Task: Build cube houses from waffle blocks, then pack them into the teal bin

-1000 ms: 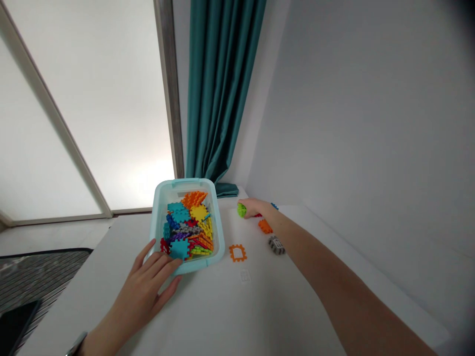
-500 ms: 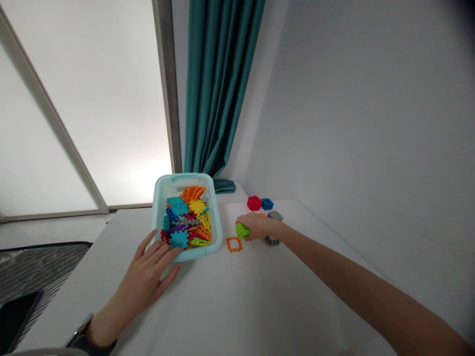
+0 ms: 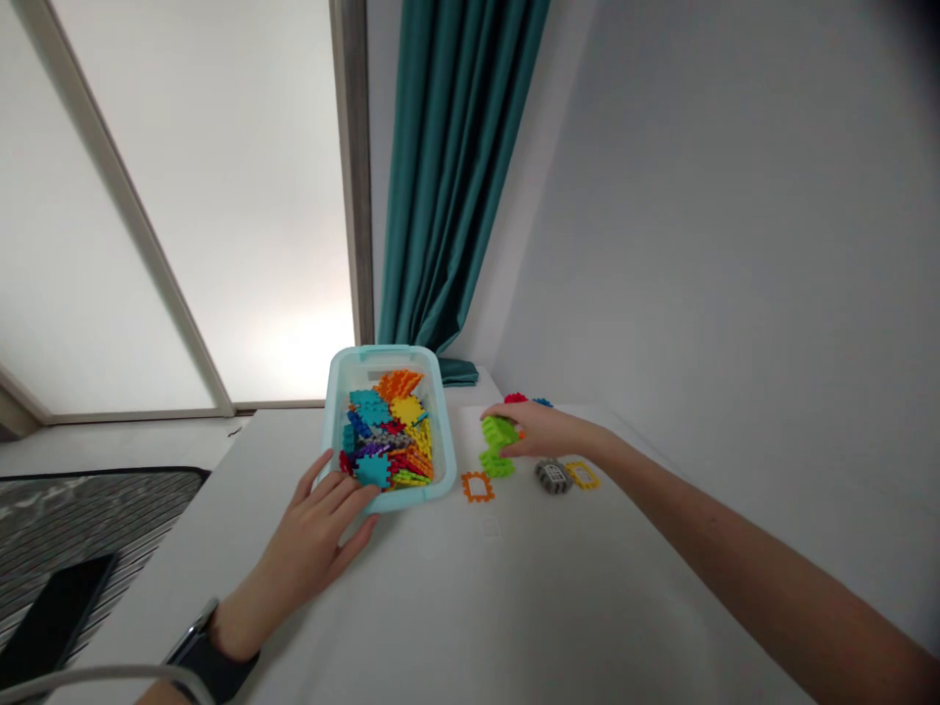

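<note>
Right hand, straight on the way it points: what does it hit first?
The right hand, gripping a lime-green interlocking block, would probably meet the side wall of the light-blue plastic bin first, though depth is hard to judge from this view.

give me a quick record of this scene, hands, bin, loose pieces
left hand: fingers on the near rim of the pale blue plastic bin
right hand: gripping a lime green interlocking block
beside right hand: second lime green block, orange frame piece, grey block, yellow frame piece
bin contents: many multicoloured interlocking plastic pieces
left wrist: black watch
beyond table: black phone, teal curtain
</note>
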Available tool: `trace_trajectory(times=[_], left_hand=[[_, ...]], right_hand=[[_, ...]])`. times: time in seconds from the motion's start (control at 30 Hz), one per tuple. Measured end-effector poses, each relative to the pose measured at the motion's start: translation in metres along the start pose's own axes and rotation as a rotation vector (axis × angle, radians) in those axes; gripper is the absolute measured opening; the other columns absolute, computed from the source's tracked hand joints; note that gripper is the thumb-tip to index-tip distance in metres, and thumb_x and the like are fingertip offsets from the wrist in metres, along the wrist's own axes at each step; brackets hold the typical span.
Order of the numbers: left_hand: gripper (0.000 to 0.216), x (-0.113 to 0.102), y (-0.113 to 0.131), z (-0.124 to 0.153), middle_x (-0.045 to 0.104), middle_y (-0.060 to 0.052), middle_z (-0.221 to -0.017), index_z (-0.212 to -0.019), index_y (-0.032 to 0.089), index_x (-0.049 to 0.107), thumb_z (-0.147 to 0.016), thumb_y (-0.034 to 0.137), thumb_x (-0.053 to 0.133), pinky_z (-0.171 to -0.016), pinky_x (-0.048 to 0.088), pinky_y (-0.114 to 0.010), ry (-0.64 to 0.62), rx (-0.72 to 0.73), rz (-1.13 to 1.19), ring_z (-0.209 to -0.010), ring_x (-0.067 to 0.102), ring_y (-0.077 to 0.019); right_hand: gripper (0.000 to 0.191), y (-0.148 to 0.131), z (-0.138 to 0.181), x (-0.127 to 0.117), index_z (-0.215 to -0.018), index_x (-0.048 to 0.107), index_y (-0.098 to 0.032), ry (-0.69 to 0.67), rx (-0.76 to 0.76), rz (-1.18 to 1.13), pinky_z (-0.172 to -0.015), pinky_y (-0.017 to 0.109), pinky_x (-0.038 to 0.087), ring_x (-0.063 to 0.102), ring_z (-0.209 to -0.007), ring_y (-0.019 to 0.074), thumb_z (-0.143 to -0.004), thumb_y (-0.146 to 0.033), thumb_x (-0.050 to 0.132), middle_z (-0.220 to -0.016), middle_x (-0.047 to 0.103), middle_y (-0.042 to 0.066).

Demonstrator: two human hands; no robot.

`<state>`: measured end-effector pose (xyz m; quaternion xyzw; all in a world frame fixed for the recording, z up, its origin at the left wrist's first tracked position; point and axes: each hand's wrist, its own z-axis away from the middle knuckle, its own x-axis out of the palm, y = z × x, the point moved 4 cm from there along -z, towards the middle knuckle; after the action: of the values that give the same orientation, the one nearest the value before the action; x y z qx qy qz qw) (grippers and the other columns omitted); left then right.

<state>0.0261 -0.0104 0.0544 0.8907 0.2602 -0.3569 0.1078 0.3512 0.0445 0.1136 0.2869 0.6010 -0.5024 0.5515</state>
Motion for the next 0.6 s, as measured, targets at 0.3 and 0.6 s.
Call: trace_trajectory(times=[0.3,0.6], left_hand=[[0.019,-0.001,0.002,0.000,0.072,-0.002,-0.094,-0.110,0.021,0.067,-0.097,0.025,0.053,-0.119,0.029,-0.051,-0.053,-0.056,0.008,-0.093,0.065,-0.0194],[0.019,-0.002,0.001,0.001,0.072,-0.003,-0.094,-0.109,0.021,0.067,-0.096,0.025,0.054,-0.119,0.032,-0.051,-0.061,-0.061,-0.002,-0.094,0.065,-0.0194]], right_hand=[[0.057,-0.112,-0.059,-0.023,-0.135,0.057,-0.024,0.102,-0.415,-0.086,-0.101,0.035,0.048,0.062,-0.118,0.0257,-0.081,-0.034,0.075,-0.133,0.065,0.007],[0.049,-0.124,-0.146,-0.009,-0.133,0.057,-0.020,0.410,-0.404,-0.027,-0.107,0.042,0.044,0.061,-0.123,0.0272,-0.086,-0.020,0.070,-0.136,0.064,0.012]])
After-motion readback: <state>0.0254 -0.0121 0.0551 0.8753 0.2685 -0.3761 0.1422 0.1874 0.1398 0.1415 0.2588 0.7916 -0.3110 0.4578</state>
